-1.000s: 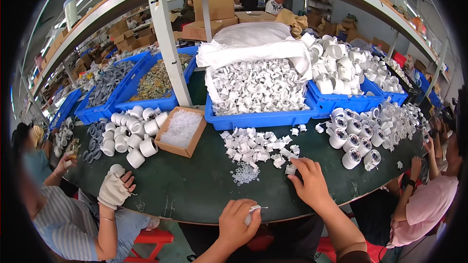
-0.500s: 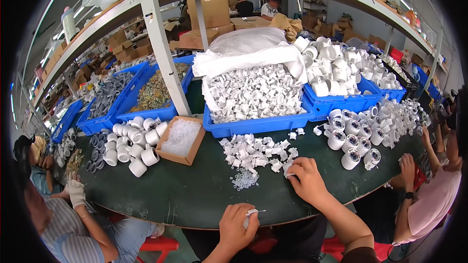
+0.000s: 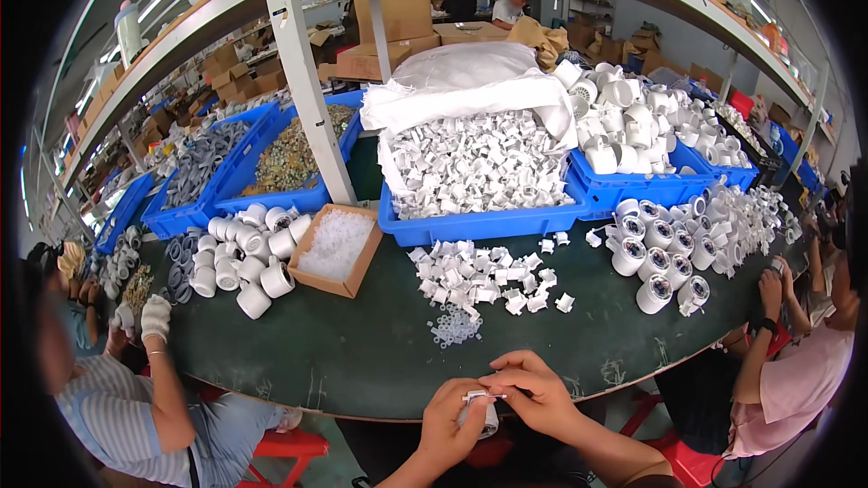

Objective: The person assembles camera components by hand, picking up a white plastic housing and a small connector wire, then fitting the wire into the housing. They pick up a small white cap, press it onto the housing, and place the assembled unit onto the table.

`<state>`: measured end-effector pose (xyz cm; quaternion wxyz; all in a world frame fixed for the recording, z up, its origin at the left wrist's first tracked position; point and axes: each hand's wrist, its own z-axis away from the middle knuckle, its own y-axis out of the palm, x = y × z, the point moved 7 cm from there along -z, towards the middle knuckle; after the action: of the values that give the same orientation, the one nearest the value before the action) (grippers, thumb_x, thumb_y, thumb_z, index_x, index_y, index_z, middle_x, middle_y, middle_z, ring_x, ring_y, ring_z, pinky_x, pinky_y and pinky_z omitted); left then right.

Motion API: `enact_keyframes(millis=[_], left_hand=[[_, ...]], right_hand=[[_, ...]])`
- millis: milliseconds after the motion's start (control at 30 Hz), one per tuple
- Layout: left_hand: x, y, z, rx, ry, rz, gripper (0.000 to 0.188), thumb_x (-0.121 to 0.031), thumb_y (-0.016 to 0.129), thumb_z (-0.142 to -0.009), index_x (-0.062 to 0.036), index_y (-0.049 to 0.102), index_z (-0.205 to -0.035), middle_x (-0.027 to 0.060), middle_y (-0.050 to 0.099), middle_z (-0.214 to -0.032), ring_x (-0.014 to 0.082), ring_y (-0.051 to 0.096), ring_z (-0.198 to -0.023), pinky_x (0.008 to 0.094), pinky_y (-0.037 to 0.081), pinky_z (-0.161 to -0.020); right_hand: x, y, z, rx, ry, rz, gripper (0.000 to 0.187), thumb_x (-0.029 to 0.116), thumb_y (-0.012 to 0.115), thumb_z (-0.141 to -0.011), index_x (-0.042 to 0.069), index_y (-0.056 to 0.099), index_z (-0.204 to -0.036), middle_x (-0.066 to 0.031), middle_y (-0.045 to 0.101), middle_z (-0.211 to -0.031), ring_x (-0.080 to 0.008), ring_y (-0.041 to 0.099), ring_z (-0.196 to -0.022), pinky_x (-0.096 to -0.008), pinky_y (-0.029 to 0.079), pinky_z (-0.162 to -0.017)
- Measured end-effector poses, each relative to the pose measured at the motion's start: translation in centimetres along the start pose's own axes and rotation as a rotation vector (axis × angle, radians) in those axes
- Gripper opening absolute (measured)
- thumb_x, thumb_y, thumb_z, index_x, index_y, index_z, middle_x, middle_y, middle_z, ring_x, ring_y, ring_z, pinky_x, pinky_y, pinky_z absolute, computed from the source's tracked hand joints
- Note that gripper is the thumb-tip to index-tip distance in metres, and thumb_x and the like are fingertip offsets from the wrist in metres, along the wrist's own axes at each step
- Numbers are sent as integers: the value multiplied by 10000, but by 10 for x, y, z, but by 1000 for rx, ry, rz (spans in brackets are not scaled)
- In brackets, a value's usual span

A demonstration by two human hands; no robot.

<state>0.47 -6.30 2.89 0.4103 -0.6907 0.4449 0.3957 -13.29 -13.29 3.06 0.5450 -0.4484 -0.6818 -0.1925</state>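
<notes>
Close to the table's front edge, my left hand (image 3: 448,420) is closed round a small white plastic part (image 3: 474,395), with a rounded pale piece (image 3: 490,419) showing just below the fingers. My right hand (image 3: 533,389) meets it there, its thumb and fingertips pinched at the part's right side; what they grip is too small to make out. Ahead of my hands lies a loose heap of small white plastic clips (image 3: 479,278), with one separate clip (image 3: 564,303) at its right. Small translucent rings (image 3: 454,327) form a little pile in front of the heap.
Behind the heap stands a blue tray (image 3: 488,231) full of white clips, beside an open cardboard box (image 3: 325,287). White cylindrical housings (image 3: 653,294) stand at right; white cups (image 3: 253,300) lie at left. A shelf post (image 3: 307,81) rises behind. Co-workers sit on both sides.
My right hand has left the clip at the heap's right end and come back to my left hand. That clip now lies uncovered on the table. At left, a co-worker's gloved hand has shifted.
</notes>
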Motion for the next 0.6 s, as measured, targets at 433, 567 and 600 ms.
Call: enact_keyframes(millis=[433, 567, 600], left_hand=[[-9, -14, 8, -148, 147, -77, 140, -74, 572, -949, 0, 690, -962, 132, 719, -1049, 267, 648, -944, 363, 504, -860], [-4, -19, 7, -153, 102, -31, 151, -67, 561, -948, 3, 693, -971, 128, 722, -1051, 260, 646, -949, 358, 500, -869], [-1, -21, 7, -144, 77, -9, 157, -66, 558, -948, 4, 695, -979, 126, 723, -1055, 257, 645, -954, 357, 497, -876]], right_hand=[[-18, 27, 7, 107, 315, -340, 461, 41, 584, -1024, 51, 510, -1479, -94, 627, -1319, -152, 609, -1135, -289, 467, -1004], [1, 26, -3, 188, -12, -88, 476, 19, 579, -1017, 46, 500, -1486, -111, 628, -1313, -185, 601, -1162, -302, 457, -1007], [5, 27, -4, 202, -86, -41, 490, 8, 578, -1013, 47, 490, -1494, -120, 627, -1311, -195, 597, -1170, -305, 456, -1007]])
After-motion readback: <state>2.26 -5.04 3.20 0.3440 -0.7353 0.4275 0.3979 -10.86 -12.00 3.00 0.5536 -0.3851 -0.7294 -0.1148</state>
